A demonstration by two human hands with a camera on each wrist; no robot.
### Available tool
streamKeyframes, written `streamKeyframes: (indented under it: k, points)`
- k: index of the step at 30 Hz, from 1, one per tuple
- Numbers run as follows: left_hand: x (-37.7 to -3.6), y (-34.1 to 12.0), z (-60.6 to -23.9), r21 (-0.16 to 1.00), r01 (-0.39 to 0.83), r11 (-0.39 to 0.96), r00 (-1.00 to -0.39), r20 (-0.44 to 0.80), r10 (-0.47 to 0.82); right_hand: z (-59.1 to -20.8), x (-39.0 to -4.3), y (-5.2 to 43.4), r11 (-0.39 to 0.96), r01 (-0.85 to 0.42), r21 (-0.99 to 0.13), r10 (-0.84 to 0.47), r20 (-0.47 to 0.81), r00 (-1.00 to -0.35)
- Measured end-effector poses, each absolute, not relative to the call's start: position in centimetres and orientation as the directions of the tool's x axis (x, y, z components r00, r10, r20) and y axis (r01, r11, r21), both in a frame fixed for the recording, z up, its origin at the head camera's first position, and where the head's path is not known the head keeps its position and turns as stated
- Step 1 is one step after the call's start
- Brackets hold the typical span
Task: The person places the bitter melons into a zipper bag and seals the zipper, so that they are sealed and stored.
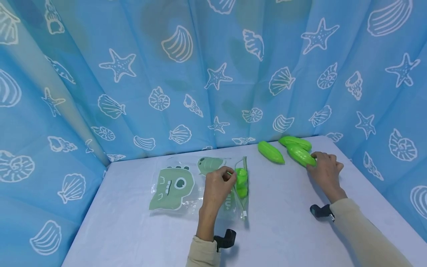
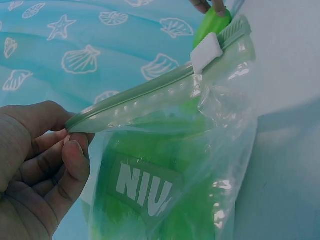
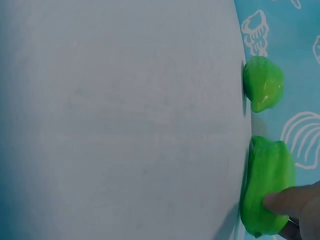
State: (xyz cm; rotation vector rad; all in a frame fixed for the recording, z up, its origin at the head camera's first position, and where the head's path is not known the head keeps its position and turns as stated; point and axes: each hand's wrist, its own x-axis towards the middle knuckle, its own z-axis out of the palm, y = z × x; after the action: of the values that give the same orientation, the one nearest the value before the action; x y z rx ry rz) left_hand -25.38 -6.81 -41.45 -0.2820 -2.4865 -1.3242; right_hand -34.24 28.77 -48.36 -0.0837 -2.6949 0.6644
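My left hand [image 1: 216,185] pinches the green rim of a clear zip bag [image 2: 145,97], lifting the mouth edge between thumb and fingers. The bag lies flat on the table, printed with green cartoon creatures, and a white slider [image 2: 206,53] sits on its zip. Bright green shapes [image 1: 241,182] show inside near its mouth. At the far right my right hand [image 1: 325,172] grips the near end of a shiny, ribbed green toy fruit or vegetable [image 1: 300,155]; its thumb [image 3: 292,200] presses on the side. Another green piece [image 1: 297,142] lies just behind it.
A third green ribbed piece [image 1: 271,152] lies between the bag and the right hand. Blue curtains [image 1: 217,96] with white shells and starfish stand behind and beside the white table [image 1: 277,222]. Each wrist wears a black camera.
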Motion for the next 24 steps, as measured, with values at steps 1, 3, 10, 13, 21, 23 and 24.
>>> streamKeyframes:
  k: [1,3,10,13,21,23,24]
  points:
    - [-25.3,-6.8,-41.5,0.772,0.311,0.554,-0.934,0.357,0.027,-48.4,-34.1,28.7,0.887,-0.029,-0.461,0.143,0.333,-0.932]
    - [-25.3,-6.8,-41.7,0.773,0.308,0.555,-0.935,0.355,0.025,-48.4,-33.9,28.7,0.886,-0.035,-0.463,0.139,0.337,-0.931]
    - [-25.4,-6.9,-41.6,0.772,0.299,0.561,-0.937,0.347,0.022,-48.1,-33.0,28.3,0.888,-0.082,-0.453,0.105,0.373,-0.922]
    - [-25.5,-6.9,-41.6,0.766,0.297,0.570,-0.938,0.347,0.023,-48.0,-32.6,28.2,0.894,-0.087,-0.441,0.097,0.378,-0.921]
    - [-25.5,-6.9,-41.7,0.752,0.304,0.585,-0.933,0.358,0.025,-47.5,-31.1,27.9,0.896,-0.118,-0.427,0.069,0.397,-0.915]
    - [-25.6,-6.8,-41.7,0.748,0.302,0.590,-0.933,0.359,0.022,-47.3,-30.7,27.6,0.894,-0.130,-0.428,0.058,0.400,-0.914]
    - [-25.6,-6.8,-41.7,0.747,0.300,0.594,-0.933,0.359,0.021,-47.1,-30.6,27.5,0.892,-0.136,-0.431,0.053,0.400,-0.915]
